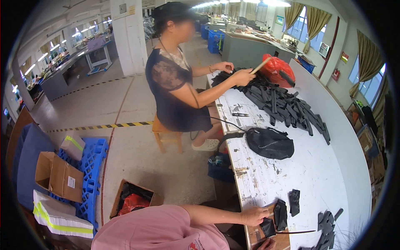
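At the lower edge, my left hand [255, 216] comes out from a pink sleeve over the white table. Its fingers are pinched at the edge of a small black fabric piece [267, 227]. That piece lies over a brown board [283, 241]. Only part of my right hand [267, 244] shows, low beside the board; the frame cuts it off and its grip is hidden. Two more black strips, one folded [280, 214] and one flat [294, 203], lie just beyond. A thin dark rod [298, 232] points right from the board.
Black strips [327, 231] are heaped at the lower right. Further along the table [321, 175] lie a black bag [271, 143], a big pile of black strips [287, 106] and a red plastic bag [277, 68]. A seated co-worker [177, 75] holds a flat pale stick. An open carton [121, 196] stands on the floor.
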### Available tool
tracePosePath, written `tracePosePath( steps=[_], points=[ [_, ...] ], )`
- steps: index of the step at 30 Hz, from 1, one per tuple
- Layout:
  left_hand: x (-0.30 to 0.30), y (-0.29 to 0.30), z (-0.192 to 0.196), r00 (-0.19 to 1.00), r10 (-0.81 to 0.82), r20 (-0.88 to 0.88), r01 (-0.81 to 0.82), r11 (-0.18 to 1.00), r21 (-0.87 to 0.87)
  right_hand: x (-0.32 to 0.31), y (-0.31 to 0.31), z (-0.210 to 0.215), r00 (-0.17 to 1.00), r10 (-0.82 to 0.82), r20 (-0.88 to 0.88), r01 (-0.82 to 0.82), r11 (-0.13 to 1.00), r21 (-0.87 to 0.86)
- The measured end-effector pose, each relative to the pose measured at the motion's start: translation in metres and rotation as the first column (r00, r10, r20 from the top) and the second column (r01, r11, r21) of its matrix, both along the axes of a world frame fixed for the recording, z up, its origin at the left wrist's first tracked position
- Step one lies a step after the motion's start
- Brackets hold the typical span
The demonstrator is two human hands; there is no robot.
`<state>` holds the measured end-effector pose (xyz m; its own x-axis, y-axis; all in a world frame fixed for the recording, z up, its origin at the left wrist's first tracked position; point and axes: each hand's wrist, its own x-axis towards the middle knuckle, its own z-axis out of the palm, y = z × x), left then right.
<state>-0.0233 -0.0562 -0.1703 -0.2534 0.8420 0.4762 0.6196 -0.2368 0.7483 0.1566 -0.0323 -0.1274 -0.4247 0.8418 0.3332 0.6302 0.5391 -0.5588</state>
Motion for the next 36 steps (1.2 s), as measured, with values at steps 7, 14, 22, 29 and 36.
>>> tracePosePath(
  steps=[7, 14, 22, 29, 36],
  points=[
    [-0.003, 0.002, 0.002, 0.997, -0.026, -0.076, 0.027, 1.000, 0.002, 0.001, 0.004, -0.008, 0.999, -0.040, -0.025, 0.041, 0.998, 0.037],
    [-0.002, 0.004, -0.007, 0.997, -0.018, -0.078, 0.016, 1.000, -0.024, 0.002, 0.005, -0.009, 0.998, -0.056, 0.018, 0.054, 0.997, 0.060],
    [-0.001, 0.004, -0.006, 0.996, 0.015, -0.092, -0.013, 1.000, 0.022, 0.000, 0.004, -0.005, 0.998, -0.027, -0.058, 0.026, 1.000, -0.018],
    [-0.010, -0.001, 0.006, 0.998, 0.035, -0.047, -0.036, 0.999, -0.028, -0.004, 0.010, -0.014, 0.999, -0.029, -0.045, 0.031, 0.998, 0.054],
    [0.000, 0.001, 0.002, 0.998, 0.042, 0.041, -0.043, 0.999, 0.025, 0.000, 0.004, -0.002, 0.998, -0.055, -0.006, 0.054, 0.996, -0.073]
  ],
)
